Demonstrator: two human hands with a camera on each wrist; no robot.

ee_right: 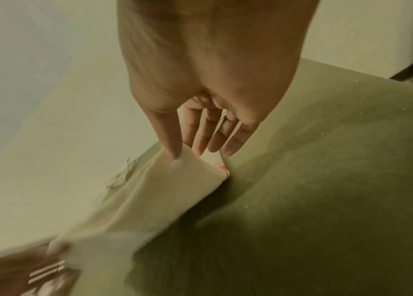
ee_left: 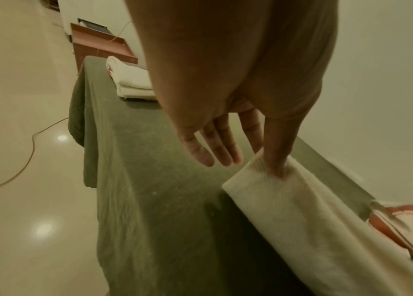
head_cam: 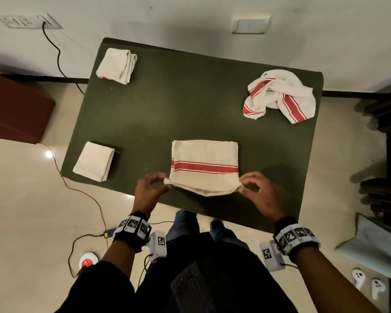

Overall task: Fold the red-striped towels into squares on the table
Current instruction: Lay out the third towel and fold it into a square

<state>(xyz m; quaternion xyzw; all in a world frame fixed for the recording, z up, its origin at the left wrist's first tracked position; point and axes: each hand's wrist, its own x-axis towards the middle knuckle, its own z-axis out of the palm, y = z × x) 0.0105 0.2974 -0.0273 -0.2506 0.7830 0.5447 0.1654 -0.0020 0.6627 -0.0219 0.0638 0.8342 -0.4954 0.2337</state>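
A cream towel with a red stripe (head_cam: pixel 204 164) lies partly folded near the front edge of the dark green table (head_cam: pixel 167 109). My left hand (head_cam: pixel 152 188) pinches its near left corner (ee_left: pixel 263 172); the other fingers are spread. My right hand (head_cam: pixel 254 188) pinches the near right corner (ee_right: pixel 187 164). The near edge is lifted off the table between both hands. A crumpled red-striped towel (head_cam: pixel 280 96) sits at the far right. Two folded towels lie on the left: one near (head_cam: pixel 94 160), one far (head_cam: pixel 116 65).
A dark red box (head_cam: pixel 14 109) stands on the floor left of the table. Cables (head_cam: pixel 81 190) and a red-white round device (head_cam: pixel 88 260) lie on the floor. Dark furniture (head_cam: pixel 386 132) stands right. Two white controllers (head_cam: pixel 368 283) lie on the floor.
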